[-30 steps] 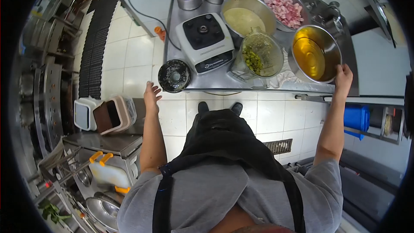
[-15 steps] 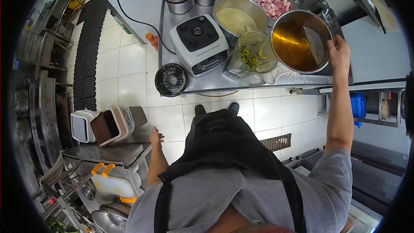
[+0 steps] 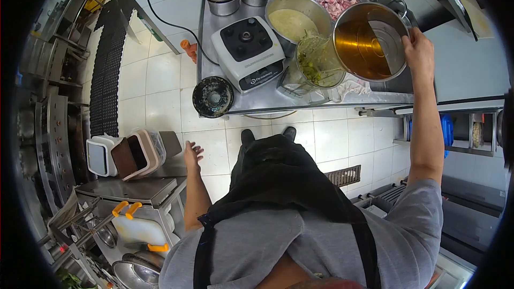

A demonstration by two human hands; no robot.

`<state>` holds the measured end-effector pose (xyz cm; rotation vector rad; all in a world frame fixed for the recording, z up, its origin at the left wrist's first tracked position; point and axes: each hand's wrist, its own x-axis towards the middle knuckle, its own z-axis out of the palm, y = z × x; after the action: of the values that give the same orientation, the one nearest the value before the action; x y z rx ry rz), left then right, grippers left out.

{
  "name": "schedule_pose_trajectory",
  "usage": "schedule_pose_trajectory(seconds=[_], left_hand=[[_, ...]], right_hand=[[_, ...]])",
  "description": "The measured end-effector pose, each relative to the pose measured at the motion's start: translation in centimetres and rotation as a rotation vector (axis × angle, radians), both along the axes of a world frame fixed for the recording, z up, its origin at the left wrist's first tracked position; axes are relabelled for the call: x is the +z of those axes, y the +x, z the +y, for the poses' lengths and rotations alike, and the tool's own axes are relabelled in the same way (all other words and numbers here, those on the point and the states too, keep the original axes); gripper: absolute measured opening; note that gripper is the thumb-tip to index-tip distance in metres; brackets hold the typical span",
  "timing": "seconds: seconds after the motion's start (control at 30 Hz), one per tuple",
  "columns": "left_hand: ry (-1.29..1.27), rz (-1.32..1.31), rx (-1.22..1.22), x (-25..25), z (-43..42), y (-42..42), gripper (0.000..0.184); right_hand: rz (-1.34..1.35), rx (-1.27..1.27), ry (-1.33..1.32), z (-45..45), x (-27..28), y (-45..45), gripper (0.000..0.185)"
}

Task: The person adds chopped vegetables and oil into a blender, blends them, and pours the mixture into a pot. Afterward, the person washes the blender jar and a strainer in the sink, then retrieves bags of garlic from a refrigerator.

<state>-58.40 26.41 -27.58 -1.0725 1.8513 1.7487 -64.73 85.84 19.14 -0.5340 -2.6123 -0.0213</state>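
Now pot (image 3: pixel 391 40) hangs tilted with lip at mouth of jug (image 3: pixel 330 70), just right of blender base (image 3: pixel 249 56); a second ago it sat upright on counter (image 3: pixel 379 98). Amber liquid (image 3: pixel 357 48) lies up against jug-side lip; pouring seems under way, onto green bits (image 3: pixel 309 72) in jug. Right arm stretched well forward, right hand (image 3: pixel 420 53) clamped on pot's far rim. Left hand (image 3: pixel 193 156) bare of any load, fingers apart, over floor, lower than before and away from black lid (image 3: pixel 205 105).
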Motion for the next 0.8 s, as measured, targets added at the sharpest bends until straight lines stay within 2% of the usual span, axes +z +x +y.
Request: schedule_pose_trajectory(seconds=[0.17,0.3,0.33,0.37,0.5,0.57,0.63,0.8], left_hand=[[0.073,0.202,0.043,6.1,3.3,-5.3,0.059],[0.179,0.318,-0.043,9.7,5.6,-8.4,0.070],[0.200,0.329,-0.076,10.0,6.1,-9.0,0.075],[0.217,0.338,-0.062,10.1,6.5,-9.4,0.070],[0.242,0.288,-0.103,12.1,8.0,-10.8,0.067],[0.253,0.171,-0.198,12.8,8.5,-11.3,0.059],[0.225,0.159,-0.212,12.3,8.6,-11.8,0.054],[0.203,0.127,-0.199,10.7,8.2,-12.9,0.045]], right_hand=[[-0.026,-0.007,0.023,-0.2,0.3,-0.5,0.025],[-0.018,0.002,0.058,-0.1,0.2,-0.9,0.024],[-0.006,0.007,0.069,-0.1,0.1,-0.9,0.024],[-0.006,0.004,0.068,-0.3,0.1,-0.9,0.024],[0.006,-0.001,0.054,-0.4,-0.2,-0.7,0.026],[0.019,0.005,0.051,0.3,-0.5,-0.7,0.027],[-0.027,-0.101,-0.007,1.5,-0.9,-0.7,0.027],[0.035,-0.131,-0.230,3.3,-1.6,0.6,0.025]])
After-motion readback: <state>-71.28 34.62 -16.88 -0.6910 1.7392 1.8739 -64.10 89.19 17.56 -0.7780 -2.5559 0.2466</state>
